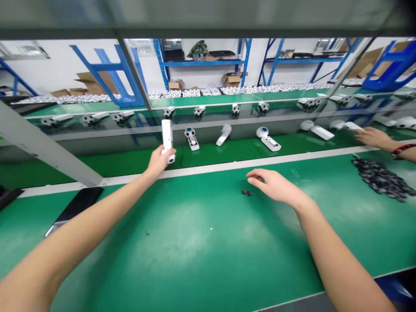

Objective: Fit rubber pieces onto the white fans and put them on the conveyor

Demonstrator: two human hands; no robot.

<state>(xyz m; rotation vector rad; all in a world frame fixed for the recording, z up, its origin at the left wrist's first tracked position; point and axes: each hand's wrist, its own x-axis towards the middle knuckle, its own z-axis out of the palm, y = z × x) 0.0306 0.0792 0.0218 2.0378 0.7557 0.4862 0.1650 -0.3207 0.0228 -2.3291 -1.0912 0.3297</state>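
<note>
Over the near edge of the green belt, my left hand (159, 159) is closed around the football-patterned end of a white handheld device (167, 134), whose long body points upward. My right hand (271, 184) hovers above the green tabletop with curved fingers, thumb apart, and nothing visible between them. Just left of and below it lie a few small black pieces (246, 193). On the belt beyond my hands rest similar white devices: one with its handle open (193, 141), a bent one (223, 135), and another with a round head (270, 142).
At right, a co-worker's hand (373, 138) touches a white device on the belt. A pile of black pieces (383, 177) lies nearby. A black phone-like slab (78, 203) rests at left beside a slanted metal post (48, 145). A metal strip (234, 165) borders the belt.
</note>
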